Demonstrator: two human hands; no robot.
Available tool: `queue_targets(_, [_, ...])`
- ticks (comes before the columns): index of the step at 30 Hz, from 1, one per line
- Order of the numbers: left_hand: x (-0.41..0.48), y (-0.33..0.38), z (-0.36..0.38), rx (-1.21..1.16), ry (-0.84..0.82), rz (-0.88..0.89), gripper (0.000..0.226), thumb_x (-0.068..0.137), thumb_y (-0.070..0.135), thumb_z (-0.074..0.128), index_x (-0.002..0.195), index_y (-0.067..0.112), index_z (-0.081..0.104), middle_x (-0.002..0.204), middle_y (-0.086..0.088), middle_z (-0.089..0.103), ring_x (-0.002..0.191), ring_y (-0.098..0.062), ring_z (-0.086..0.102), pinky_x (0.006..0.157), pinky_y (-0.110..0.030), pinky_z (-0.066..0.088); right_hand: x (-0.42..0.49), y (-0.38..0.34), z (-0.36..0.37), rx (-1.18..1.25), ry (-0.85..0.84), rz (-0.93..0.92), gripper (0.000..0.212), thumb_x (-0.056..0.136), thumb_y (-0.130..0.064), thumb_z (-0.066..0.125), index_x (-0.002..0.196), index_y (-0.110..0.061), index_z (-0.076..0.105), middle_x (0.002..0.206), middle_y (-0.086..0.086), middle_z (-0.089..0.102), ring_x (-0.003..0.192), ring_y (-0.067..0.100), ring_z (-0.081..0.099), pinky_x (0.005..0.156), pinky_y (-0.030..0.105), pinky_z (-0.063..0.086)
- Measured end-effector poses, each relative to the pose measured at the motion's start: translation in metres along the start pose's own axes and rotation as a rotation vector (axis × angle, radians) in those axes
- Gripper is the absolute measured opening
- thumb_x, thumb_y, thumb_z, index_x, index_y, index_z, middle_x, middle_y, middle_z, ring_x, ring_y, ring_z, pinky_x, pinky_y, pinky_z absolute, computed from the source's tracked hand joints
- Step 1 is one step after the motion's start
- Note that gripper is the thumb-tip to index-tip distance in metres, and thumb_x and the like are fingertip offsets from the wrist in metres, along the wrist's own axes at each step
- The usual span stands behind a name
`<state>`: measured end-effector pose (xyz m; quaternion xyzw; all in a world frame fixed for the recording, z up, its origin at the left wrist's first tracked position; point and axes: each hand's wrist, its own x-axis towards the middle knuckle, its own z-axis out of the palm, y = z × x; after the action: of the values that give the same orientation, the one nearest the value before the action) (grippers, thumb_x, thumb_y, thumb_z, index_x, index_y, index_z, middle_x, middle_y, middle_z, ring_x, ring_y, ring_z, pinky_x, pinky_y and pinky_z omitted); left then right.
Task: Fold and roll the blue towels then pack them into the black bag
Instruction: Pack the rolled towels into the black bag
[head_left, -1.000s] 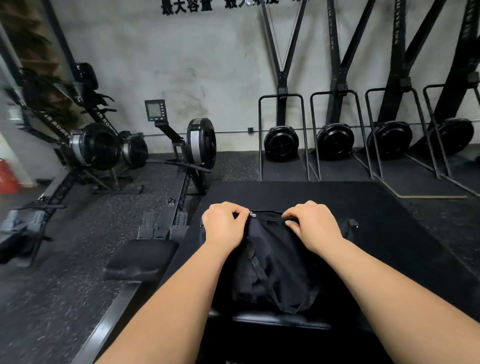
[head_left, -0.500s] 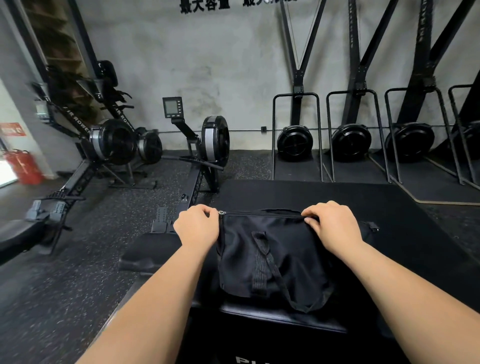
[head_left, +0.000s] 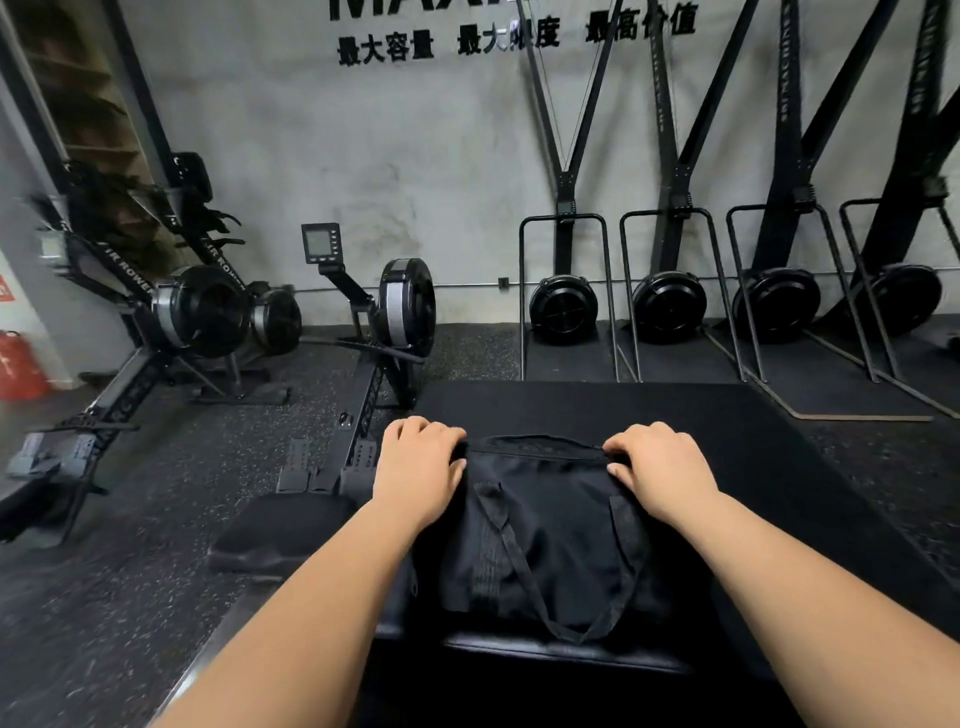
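A black bag (head_left: 545, 540) lies on a black padded bench (head_left: 566, 657) right in front of me, its strap handles hanging down the near side. My left hand (head_left: 418, 470) grips the bag's top left end with curled fingers. My right hand (head_left: 660, 470) grips the top right end the same way. Between them the zipper line along the top looks pulled shut. No blue towel shows anywhere.
Rowing machines (head_left: 384, 322) stand on the speckled floor to the left, one close beside the bench. Several ski-type machines (head_left: 563, 306) line the far wall. A black mat (head_left: 727, 415) lies beyond the bag. A red extinguisher (head_left: 18, 366) sits far left.
My left hand slid left along the bag's top to its end, and the zipper pull went with it. The bag now lies stretched wider. The camera tilted up.
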<state>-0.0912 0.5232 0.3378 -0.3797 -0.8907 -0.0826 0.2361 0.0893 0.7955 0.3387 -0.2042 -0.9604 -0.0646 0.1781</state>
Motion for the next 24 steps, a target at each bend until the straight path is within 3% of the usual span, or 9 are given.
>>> queue_targets(6, [0.016,-0.002,0.006,0.203,-0.07,0.094,0.018,0.098,0.038,0.06,0.11,0.034,0.073,0.104,0.009,0.069,0.105,-0.024,0.057,0.108,-0.041,0.034,0.002,0.015,0.0,-0.124,-0.041,-0.025,0.018,0.101,-0.047,0.058,0.111,-0.039,0.07,0.106,-0.011,0.067,0.104,0.018,0.058,0.082,0.036,0.044])
queue_targets(11, [0.045,-0.003,0.003,0.145,-0.01,0.081,0.015,0.099,0.039,0.062,0.106,0.037,0.075,0.1,0.009,0.072,0.102,-0.023,0.058,0.1,-0.039,0.035,0.01,0.026,0.0,-0.1,0.078,0.003,0.009,0.099,-0.042,0.065,0.094,-0.036,0.07,0.089,-0.011,0.065,0.091,0.019,0.057,0.072,0.037,0.042])
queue_targets(17, [0.104,0.017,-0.001,0.031,0.062,0.027,0.01,0.097,0.04,0.067,0.1,0.037,0.076,0.097,0.01,0.074,0.1,-0.023,0.058,0.092,-0.04,0.035,0.041,0.059,-0.021,-0.13,0.14,0.047,0.013,0.099,-0.044,0.062,0.091,-0.037,0.069,0.086,-0.011,0.064,0.093,0.02,0.056,0.072,0.038,0.042])
queue_targets(24, [0.18,0.073,0.016,0.016,0.082,0.098,0.012,0.099,0.041,0.065,0.101,0.037,0.076,0.095,0.009,0.074,0.1,-0.023,0.056,0.091,-0.039,0.035,0.077,0.121,-0.035,-0.244,0.153,0.162,0.015,0.101,-0.045,0.059,0.097,-0.037,0.071,0.093,-0.009,0.068,0.099,0.021,0.057,0.073,0.037,0.042])
